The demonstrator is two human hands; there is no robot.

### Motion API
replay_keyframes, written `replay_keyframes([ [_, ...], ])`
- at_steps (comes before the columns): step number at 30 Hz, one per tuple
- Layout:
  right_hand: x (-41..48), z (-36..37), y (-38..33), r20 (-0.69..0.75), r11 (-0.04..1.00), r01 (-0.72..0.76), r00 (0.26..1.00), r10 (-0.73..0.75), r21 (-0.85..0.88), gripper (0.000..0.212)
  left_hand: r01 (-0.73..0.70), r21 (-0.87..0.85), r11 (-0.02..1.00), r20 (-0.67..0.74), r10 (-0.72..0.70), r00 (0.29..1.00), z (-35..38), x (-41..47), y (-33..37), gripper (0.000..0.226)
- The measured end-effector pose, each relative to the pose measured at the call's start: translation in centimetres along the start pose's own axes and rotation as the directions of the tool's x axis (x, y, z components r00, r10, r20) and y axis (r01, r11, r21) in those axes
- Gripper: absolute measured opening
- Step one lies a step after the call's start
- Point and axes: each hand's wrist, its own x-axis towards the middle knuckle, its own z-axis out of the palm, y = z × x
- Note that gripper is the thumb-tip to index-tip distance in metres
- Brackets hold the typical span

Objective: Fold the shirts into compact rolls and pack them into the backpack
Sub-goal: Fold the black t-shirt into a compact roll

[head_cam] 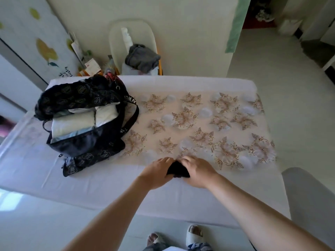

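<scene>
I see the open backpack (85,147) on the table's (108,192) left, with white rolls (72,124) packed inside. A grey garment (142,57) lies on the far chair (116,37). My left hand (155,172) and right hand (197,171) curl around the black shirt (177,170) at the near edge. It is a compact, dark bundle, and the 2 hands hide its long axis.

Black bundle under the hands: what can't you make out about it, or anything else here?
Head view: most of the black bundle is covered by the left hand and right hand; its fold can't be judged.
Head view: the backpack walls hide whatever lies beneath the white rolls.
</scene>
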Motion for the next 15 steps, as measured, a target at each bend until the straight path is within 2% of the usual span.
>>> replay_keyframes([
  [3,2.8,-2.2,-1.6,-0.026,0.998,0.042,0.999,-0.041,0.035,0.052,0.036,-0.011,0.999,-0.089,-0.037,0.995,-2.6,-1.0,-2.0,0.055],
  [6,5.9,-4.5,-4.0,-0.071,0.995,0.095,0.993,-0.094,0.014,0.05,0.064,0.025,0.998,-0.174,-0.059,0.983,-5.7,-2.8,-4.5,0.068],
  [10,11.1,-7.2,-8.6,-0.156,0.963,0.203,0.96,-0.232,-0.178,0.053,0.08,-0.115,0.99,-0.358,-0.116,0.926,-9.6,-5.1,-9.0,0.055],
  [15,18.2,-9.2,-16.3,-0.252,0.915,0.252,0.907,-0.337,-0.316,0.064,0.077,-0.144,0.987,-0.534,-0.143,0.833,-14.4,-7.6,-16.7,0.049],
])
